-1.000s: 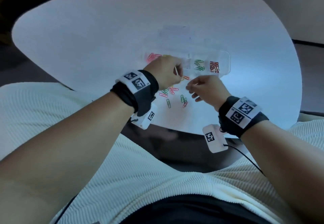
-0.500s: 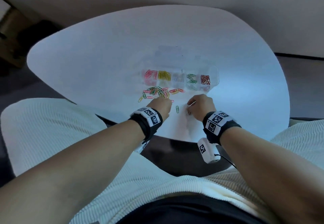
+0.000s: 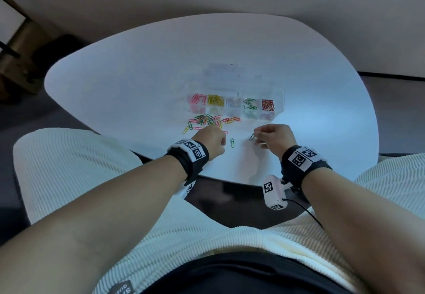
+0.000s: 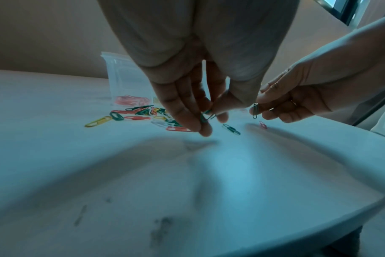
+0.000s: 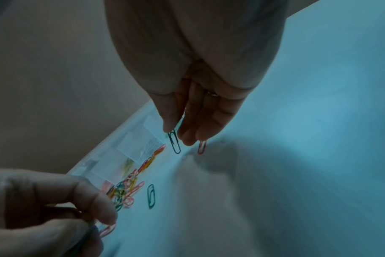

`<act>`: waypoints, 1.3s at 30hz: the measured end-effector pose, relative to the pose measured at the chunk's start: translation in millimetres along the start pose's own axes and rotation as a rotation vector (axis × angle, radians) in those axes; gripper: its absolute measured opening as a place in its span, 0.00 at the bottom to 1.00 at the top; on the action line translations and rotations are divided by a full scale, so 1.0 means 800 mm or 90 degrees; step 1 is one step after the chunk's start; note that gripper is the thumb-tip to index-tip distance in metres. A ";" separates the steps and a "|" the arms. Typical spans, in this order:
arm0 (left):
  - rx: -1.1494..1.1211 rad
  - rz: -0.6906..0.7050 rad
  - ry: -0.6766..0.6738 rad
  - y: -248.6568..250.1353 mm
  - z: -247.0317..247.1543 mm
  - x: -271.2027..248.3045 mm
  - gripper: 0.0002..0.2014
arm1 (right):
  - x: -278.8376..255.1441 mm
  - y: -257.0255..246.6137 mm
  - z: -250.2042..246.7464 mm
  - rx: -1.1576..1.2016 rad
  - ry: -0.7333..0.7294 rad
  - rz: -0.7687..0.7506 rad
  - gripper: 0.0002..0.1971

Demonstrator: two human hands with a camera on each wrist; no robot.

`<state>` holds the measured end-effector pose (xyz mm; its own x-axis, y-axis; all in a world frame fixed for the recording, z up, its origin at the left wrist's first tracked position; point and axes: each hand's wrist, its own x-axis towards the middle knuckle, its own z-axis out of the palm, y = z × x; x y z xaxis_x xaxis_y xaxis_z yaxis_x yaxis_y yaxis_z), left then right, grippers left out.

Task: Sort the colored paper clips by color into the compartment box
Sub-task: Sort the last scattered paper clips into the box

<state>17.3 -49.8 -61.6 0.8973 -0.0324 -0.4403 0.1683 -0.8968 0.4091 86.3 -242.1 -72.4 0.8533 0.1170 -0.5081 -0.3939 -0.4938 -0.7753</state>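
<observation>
The clear compartment box [image 3: 279, 100] lies across the table's middle, its cells holding pink, yellow, pale, green and red clips. A loose pile of mixed clips [image 3: 208, 120] lies just in front of it. My left hand [image 4: 207, 116] hovers at the pile's near edge and pinches a green clip [image 4: 203, 118] between thumb and fingers. My right hand [image 5: 176, 133] is to the right, above the table, pinching a dark green clip [image 5: 174, 142] that hangs down. A pink clip [image 5: 202, 147] sits under its other fingers. One green clip [image 3: 232, 143] lies alone between the hands.
The white rounded table [image 3: 138, 82] has its near edge right behind my wrists, with my lap below it. The box's open lid [image 3: 225, 73] lies flat behind the box. A dark cabinet [image 3: 16, 63] stands on the floor at far left.
Both hands have drawn back from the box to the near side of the pile. The right hand now holds a dark green clip up off the table.
</observation>
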 end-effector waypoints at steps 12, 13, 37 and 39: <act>-0.295 -0.138 0.114 -0.020 -0.019 -0.001 0.14 | -0.014 -0.023 0.021 0.372 -0.109 0.092 0.11; -0.312 -0.159 0.137 -0.024 -0.025 -0.002 0.15 | -0.015 -0.026 0.027 0.367 -0.119 0.103 0.12; -0.001 -0.164 0.108 -0.044 -0.013 0.006 0.02 | -0.019 -0.006 0.054 -0.459 -0.022 -0.064 0.06; -0.012 -0.176 0.098 -0.046 -0.010 0.006 0.05 | -0.020 -0.002 0.052 -0.445 -0.017 -0.063 0.05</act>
<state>18.8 -13.1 -72.5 0.8672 0.2801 -0.4118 0.4210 -0.8540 0.3057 59.1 -207.3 -78.9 0.8615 0.2062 -0.4640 0.0042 -0.9167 -0.3996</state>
